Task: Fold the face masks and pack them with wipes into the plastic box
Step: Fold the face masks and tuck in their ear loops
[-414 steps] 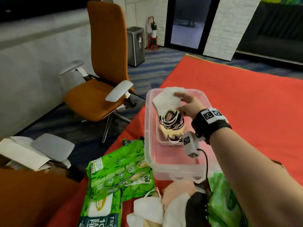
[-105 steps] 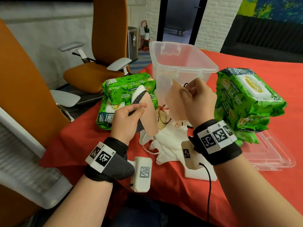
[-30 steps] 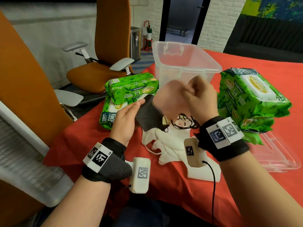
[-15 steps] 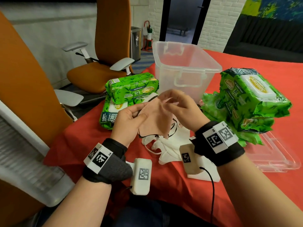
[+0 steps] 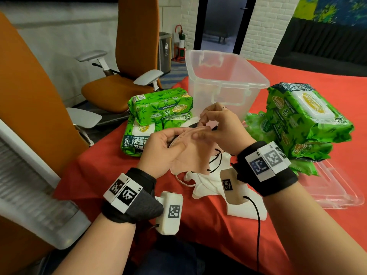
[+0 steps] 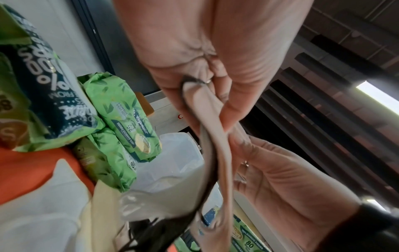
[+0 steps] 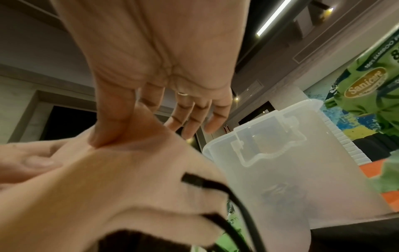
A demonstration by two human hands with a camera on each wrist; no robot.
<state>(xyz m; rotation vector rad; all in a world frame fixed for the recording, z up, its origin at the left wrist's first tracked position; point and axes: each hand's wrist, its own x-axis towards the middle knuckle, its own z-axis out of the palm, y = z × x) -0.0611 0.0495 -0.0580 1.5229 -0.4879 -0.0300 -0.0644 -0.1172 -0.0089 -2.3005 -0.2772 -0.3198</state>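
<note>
A pink face mask (image 5: 195, 155) with black ear loops hangs above the red table, held between both hands. My left hand (image 5: 178, 138) grips its left side, thumb on the front. My right hand (image 5: 202, 128) pinches its top edge between thumb and forefinger, the other fingers spread. The left wrist view shows the mask (image 6: 213, 136) doubled into a narrow fold. In the right wrist view my thumb presses on the mask (image 7: 108, 187). Under my hands lie white masks (image 5: 202, 184). The clear plastic box (image 5: 224, 80) stands open just behind. Green wipes packs are stacked at left (image 5: 158, 116) and at right (image 5: 303, 120).
The box's clear lid (image 5: 335, 191) lies flat at the right, under the right wipes stack. Orange office chairs (image 5: 123, 76) stand off the table's left edge. A wall of the plastic box (image 7: 280, 162) is close to my right hand.
Within the last second the mask came round from dark side to pink side and is folded narrower. My right hand has gone up to its top edge.
</note>
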